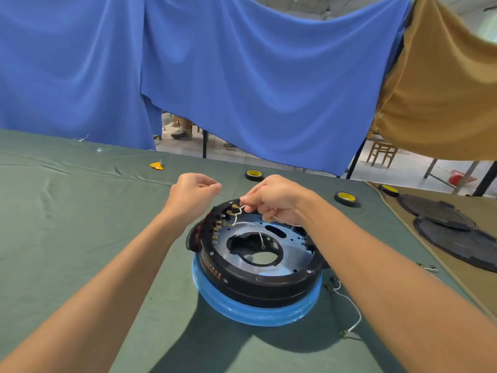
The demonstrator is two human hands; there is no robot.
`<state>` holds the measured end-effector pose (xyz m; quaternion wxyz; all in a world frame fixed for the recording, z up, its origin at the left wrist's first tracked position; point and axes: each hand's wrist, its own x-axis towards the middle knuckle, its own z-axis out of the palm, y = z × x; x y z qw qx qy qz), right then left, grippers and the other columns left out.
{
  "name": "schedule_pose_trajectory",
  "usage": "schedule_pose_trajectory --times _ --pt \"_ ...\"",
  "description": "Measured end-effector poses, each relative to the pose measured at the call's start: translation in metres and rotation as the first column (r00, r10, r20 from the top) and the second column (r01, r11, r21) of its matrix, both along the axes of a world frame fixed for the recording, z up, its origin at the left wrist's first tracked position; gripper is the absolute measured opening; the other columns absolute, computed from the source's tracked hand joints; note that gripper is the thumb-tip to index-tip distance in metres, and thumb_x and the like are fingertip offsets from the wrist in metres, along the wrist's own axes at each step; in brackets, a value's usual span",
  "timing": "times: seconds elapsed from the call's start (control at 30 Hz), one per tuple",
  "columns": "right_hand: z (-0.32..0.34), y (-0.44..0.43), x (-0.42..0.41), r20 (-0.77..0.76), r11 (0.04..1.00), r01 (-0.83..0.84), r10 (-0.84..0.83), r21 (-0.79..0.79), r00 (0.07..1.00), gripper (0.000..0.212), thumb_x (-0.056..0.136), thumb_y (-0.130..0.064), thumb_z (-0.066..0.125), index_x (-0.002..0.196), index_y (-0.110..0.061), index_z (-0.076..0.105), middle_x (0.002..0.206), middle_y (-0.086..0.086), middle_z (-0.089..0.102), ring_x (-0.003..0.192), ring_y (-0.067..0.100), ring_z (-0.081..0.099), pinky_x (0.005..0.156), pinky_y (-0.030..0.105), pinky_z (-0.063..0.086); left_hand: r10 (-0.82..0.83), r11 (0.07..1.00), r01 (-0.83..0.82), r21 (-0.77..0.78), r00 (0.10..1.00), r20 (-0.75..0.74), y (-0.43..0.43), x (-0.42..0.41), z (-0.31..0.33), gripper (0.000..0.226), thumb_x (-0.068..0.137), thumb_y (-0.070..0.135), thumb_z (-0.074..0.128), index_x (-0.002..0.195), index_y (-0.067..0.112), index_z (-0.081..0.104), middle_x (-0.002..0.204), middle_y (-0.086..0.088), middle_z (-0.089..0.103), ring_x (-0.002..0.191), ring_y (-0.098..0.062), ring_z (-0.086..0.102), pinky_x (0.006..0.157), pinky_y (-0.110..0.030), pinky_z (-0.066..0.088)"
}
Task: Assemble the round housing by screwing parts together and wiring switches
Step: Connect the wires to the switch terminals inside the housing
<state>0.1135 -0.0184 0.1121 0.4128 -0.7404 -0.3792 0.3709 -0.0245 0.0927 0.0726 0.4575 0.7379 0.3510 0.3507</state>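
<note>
The round black housing [258, 281] stands on a blue-wrapped ring [252, 310] on the green cloth. Inside it lies a shiny metal plate with a large central hole. A row of brass switch terminals [219, 224] lines its far left inner wall. My right hand [277, 200] pinches a white wire [242, 211] right at the upper terminals; the wire trails down across the plate. My left hand [192, 195] hovers just left of the housing with fingers curled and fingertips together; whether it holds anything is not visible.
Another white wire with terminals [349, 313] lies on the cloth right of the housing. Two tape rolls [254, 175] [346, 198] sit behind it, a third [388, 190] further right. Black round covers [457, 232] lie on the brown cloth at right. A yellow scrap [156, 165] lies far left.
</note>
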Motion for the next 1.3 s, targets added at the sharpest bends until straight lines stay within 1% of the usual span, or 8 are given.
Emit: schedule_pose_trajectory --times 0.07,0.17,0.23,0.33,0.53,0.67,0.8,1.3 --pt "-0.008 0.008 -0.004 -0.118 0.992 -0.056 0.042 -0.116 0.992 0.007 0.094 -0.001 0.056 0.093 0.005 0.06 0.068 0.01 0.06 0.042 0.005 0.031 0.038 0.013 0.024 -0.017 0.999 0.016 -0.031 1.0 -0.026 0.004 0.004 -0.012 0.012 0.09 0.028 0.067 0.079 0.031 0.066 0.094 0.002 0.071 0.099 -0.019 0.064 0.083 -0.03 0.047" --pt "-0.023 0.019 -0.009 -0.129 0.963 -0.112 0.083 -0.244 0.988 0.008 0.096 0.003 0.049 0.091 0.002 0.055 0.067 0.012 0.058 0.041 0.005 0.033 0.036 0.012 0.024 -0.046 0.995 0.044 -0.092 0.999 -0.026 0.007 0.007 -0.028 0.004 0.089 0.027 0.07 0.087 0.024 0.072 0.095 -0.001 0.073 0.1 -0.024 0.067 0.094 -0.038 0.053" --pt "-0.034 0.025 -0.009 -0.135 0.953 -0.115 0.08 -0.28 0.988 0.016 0.097 0.004 0.045 0.084 0.001 0.053 0.066 0.013 0.056 0.038 0.005 0.034 0.034 0.012 0.024 -0.047 0.989 0.044 -0.143 0.999 -0.012 0.008 0.007 -0.038 0.007 0.089 0.026 0.071 0.088 0.02 0.075 0.091 -0.005 0.075 0.095 -0.027 0.071 0.092 -0.043 0.055" --pt "-0.042 0.028 -0.006 -0.197 0.96 -0.094 0.042 -0.263 0.98 0.016 0.097 0.003 0.044 0.083 0.0 0.052 0.066 0.011 0.055 0.037 0.004 0.033 0.033 0.011 0.024 -0.036 0.983 0.031 -0.181 0.999 -0.025 0.007 0.002 -0.046 0.017 0.089 0.032 0.07 0.082 0.018 0.078 0.078 -0.003 0.076 0.078 -0.021 0.072 0.083 -0.04 0.059" --pt "-0.049 0.029 -0.001 -0.222 0.973 -0.094 0.045 -0.212 0.974 0.009 0.097 0.0 0.048 0.091 0.002 0.055 0.067 0.009 0.053 0.039 0.003 0.035 0.033 0.011 0.024 -0.029 0.971 0.038 -0.234 0.999 0.043 0.005 -0.012 -0.05 0.014 0.09 0.03 0.07 0.089 0.019 0.079 0.077 0.002 0.077 0.074 -0.015 0.074 0.07 -0.029 0.057" --pt "-0.052 0.03 0.003 -0.213 0.975 -0.081 0.036 -0.205 0.976 0.007 0.096 -0.003 0.052 0.099 0.0 0.058 0.068 0.008 0.052 0.042 0.004 0.035 0.034 0.011 0.025 -0.01 0.952 0.044 -0.303 0.994 0.112 -0.002 -0.015 -0.055 0.014 0.087 0.029 0.072 0.084 0.018 0.08 0.079 -0.004 0.077 0.077 -0.022 0.075 0.073 -0.032 0.06" --pt "-0.055 0.031 0.003 -0.227 0.982 -0.073 0.032 -0.175 0.973 0.008 0.095 -0.002 0.053 0.089 -0.001 0.058 0.065 0.007 0.05 0.038 0.003 0.033 0.033 0.012 0.024 0.03 0.899 0.073 -0.431 0.973 0.229 -0.013 -0.016 -0.058 0.012 0.083 0.023 0.077 0.076 0.014 0.081 0.08 -0.013 0.076 0.071 -0.026 0.075 0.067 -0.033 0.062" --pt "-0.059 0.034 0.0 -0.206 0.99 -0.043 0.014 -0.136 0.978 0.004 0.093 0.001 0.055 0.094 0.003 0.058 0.066 0.008 0.053 0.037 0.003 0.031 0.032 0.012 0.023 0.179 0.802 0.121 -0.585 0.886 0.429 -0.027 -0.009 -0.066 0.02 0.082 0.012 0.074 0.064 0.004 0.076 0.077 -0.02 0.074 0.064 -0.027 0.069 0.065 -0.035 0.06"
